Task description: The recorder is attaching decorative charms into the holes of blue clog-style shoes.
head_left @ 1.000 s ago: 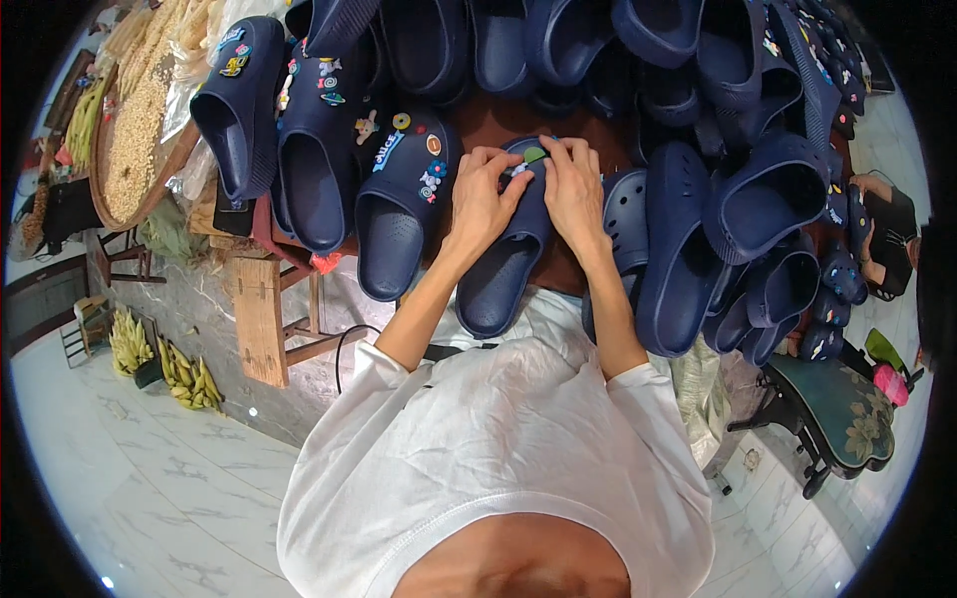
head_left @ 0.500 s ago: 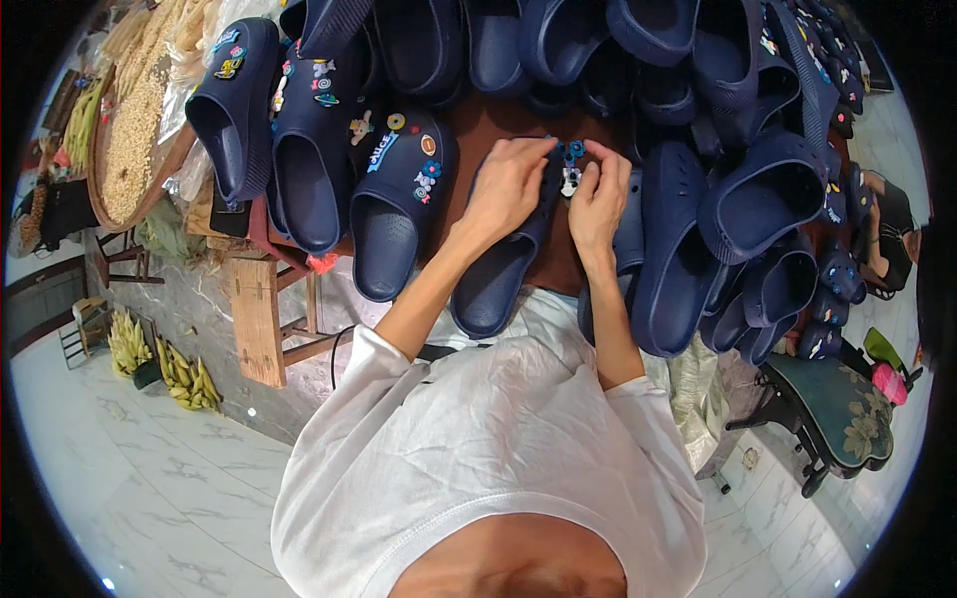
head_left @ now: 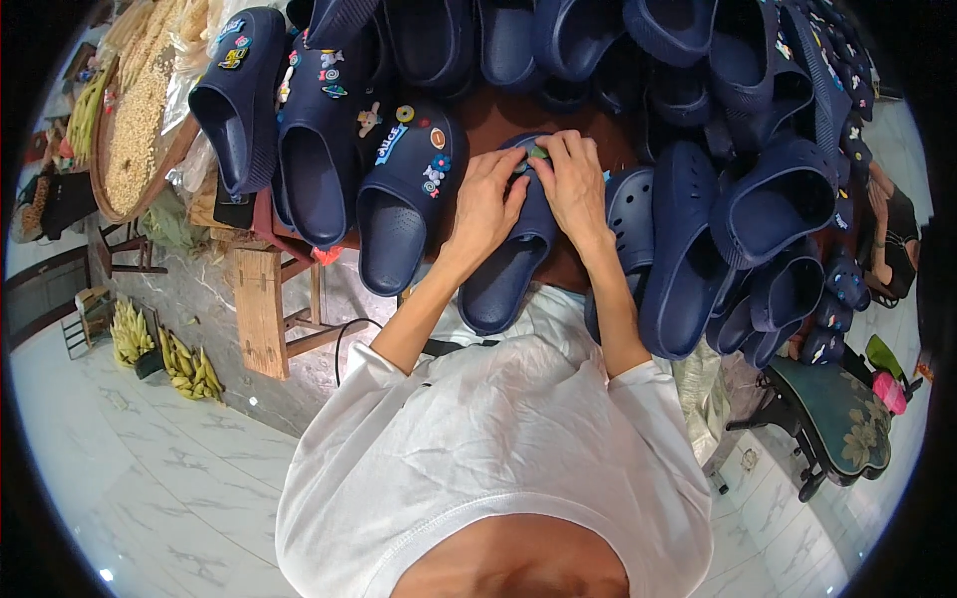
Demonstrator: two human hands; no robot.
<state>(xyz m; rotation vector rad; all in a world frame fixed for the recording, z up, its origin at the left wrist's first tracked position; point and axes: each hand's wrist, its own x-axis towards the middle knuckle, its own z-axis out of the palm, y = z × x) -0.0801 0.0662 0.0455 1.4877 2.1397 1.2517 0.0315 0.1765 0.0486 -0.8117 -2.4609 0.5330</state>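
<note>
A navy foam clog point(head_left: 501, 284) lies toe-away on the brown table in front of me. My left hand point(head_left: 488, 202) grips the left side of its toe, thumb and fingertips curled over the upper. From the right, my right hand point(head_left: 575, 194) reaches over the toe with bent fingers pinching a small green shoe charm point(head_left: 538, 154) against the upper. The fingertips partly hide the charm, so its shape is unclear. Just left stands a decorated navy clog point(head_left: 394, 239) with colourful charms on its toe.
More navy clogs point(head_left: 688, 259) crowd the right and far sides. A tray of pale kernels point(head_left: 140, 140) is at far left, above a wooden stool point(head_left: 261, 314). Bananas point(head_left: 189, 367) lie on the floor. A chair point(head_left: 832, 414) and another person point(head_left: 890, 239) are at right.
My right hand has moved left onto the clog's toe, next to my left hand. The blue-and-white charms between my hands no longer show; a green one is now at the fingertips.
</note>
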